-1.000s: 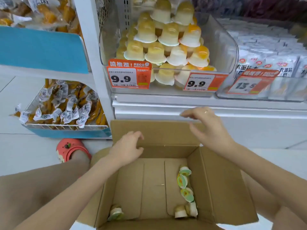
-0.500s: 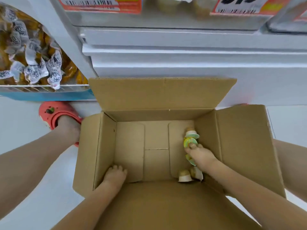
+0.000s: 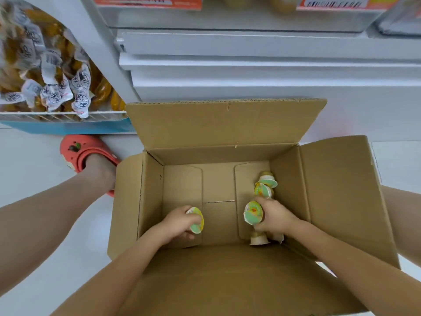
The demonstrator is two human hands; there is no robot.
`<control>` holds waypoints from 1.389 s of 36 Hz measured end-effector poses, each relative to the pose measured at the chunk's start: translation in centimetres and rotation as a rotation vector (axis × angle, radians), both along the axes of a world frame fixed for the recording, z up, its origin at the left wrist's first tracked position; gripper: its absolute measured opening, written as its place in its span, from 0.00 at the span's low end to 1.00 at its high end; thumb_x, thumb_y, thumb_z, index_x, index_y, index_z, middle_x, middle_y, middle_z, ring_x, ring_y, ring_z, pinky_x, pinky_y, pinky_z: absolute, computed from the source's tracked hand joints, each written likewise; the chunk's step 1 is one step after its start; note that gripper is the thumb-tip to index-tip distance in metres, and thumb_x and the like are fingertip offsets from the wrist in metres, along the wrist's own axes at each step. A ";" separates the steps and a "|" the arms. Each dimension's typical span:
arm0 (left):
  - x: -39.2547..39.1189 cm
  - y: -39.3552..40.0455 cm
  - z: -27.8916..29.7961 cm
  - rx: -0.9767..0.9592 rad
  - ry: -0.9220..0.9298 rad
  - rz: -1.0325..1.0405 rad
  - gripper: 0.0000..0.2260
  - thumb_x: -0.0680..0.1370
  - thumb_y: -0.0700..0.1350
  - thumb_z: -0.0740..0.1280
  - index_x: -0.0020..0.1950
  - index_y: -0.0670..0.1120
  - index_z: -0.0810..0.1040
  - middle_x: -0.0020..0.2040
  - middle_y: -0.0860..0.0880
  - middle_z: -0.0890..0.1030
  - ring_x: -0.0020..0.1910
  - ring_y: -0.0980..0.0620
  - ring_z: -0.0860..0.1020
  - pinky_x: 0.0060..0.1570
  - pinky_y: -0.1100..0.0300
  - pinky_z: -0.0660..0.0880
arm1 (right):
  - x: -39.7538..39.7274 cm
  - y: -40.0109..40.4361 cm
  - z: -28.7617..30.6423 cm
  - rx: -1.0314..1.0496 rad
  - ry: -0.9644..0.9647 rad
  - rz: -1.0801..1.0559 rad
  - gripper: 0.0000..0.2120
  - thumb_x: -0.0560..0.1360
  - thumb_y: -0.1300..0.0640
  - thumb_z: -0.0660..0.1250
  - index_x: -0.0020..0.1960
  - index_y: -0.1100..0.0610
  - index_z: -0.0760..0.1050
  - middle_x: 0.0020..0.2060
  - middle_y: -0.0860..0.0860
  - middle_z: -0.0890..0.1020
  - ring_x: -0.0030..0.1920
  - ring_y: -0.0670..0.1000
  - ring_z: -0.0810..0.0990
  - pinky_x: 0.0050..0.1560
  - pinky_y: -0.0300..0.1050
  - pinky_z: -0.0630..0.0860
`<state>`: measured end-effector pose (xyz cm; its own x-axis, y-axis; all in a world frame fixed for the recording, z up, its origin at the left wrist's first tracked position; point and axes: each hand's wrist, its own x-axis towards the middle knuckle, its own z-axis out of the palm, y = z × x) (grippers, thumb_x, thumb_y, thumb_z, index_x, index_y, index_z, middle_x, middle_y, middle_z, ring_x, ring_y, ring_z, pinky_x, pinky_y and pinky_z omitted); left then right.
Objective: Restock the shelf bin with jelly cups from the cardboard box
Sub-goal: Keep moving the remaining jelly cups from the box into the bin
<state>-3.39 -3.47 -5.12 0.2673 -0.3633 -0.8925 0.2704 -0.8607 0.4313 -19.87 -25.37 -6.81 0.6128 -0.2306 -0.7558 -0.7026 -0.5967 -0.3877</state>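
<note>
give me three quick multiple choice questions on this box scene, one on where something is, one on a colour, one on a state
1. Where do the loose jelly cups lie in the cardboard box?
A. right side
B. left side
C. on the far flap

2. What colour is the shoe?
A. blue
B. red
C. black

3. What is the left hand doing?
A. resting flat
B. gripping a flap
C. holding a jelly cup

Answers: 1 A, they lie along the right wall beyond the right hand. 2 B, the clog is red. 3 C, its fingers curl round a cup.

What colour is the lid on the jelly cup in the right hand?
Mostly green with a yellow rim and an orange spot, on the jelly cup the right hand grips; head view.
</note>
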 end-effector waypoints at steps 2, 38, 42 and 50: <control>0.3 -1.3 2.4 -0.051 0.089 0.093 0.08 0.69 0.44 0.67 0.47 0.46 0.75 0.38 0.47 0.77 0.34 0.52 0.76 0.30 0.63 0.74 | 1.0 0.3 2.0 0.132 -0.124 -0.153 0.23 0.63 0.56 0.75 0.55 0.49 0.70 0.46 0.47 0.79 0.49 0.48 0.78 0.47 0.39 0.76; 1.9 -5.0 27.0 -0.812 -0.072 0.139 0.21 0.68 0.45 0.75 0.60 0.48 0.77 0.56 0.48 0.82 0.56 0.51 0.80 0.59 0.55 0.76 | 8.1 0.9 29.6 0.135 -0.871 0.112 0.34 0.60 0.54 0.81 0.59 0.42 0.67 0.51 0.42 0.76 0.48 0.44 0.77 0.41 0.38 0.76; 1.5 -5.2 26.8 -0.804 -0.154 0.113 0.24 0.63 0.52 0.75 0.58 0.51 0.80 0.56 0.48 0.82 0.58 0.48 0.79 0.62 0.45 0.73 | 8.1 1.2 29.1 0.200 -0.839 0.085 0.31 0.62 0.57 0.80 0.58 0.44 0.69 0.54 0.47 0.73 0.44 0.46 0.76 0.29 0.49 0.80; 2.1 -5.1 26.8 -0.886 -0.028 0.292 0.22 0.66 0.41 0.73 0.60 0.42 0.78 0.52 0.45 0.83 0.51 0.49 0.82 0.52 0.56 0.79 | 8.6 0.7 29.1 0.353 -0.908 0.018 0.31 0.61 0.48 0.78 0.62 0.42 0.73 0.59 0.39 0.77 0.62 0.46 0.75 0.59 0.43 0.75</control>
<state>-1.34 -8.62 21.66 0.4725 -0.8237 -0.3134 0.4034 -0.1140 0.9079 -11.24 -24.71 22.26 0.9976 -0.0663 -0.0177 -0.0399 -0.3502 -0.9358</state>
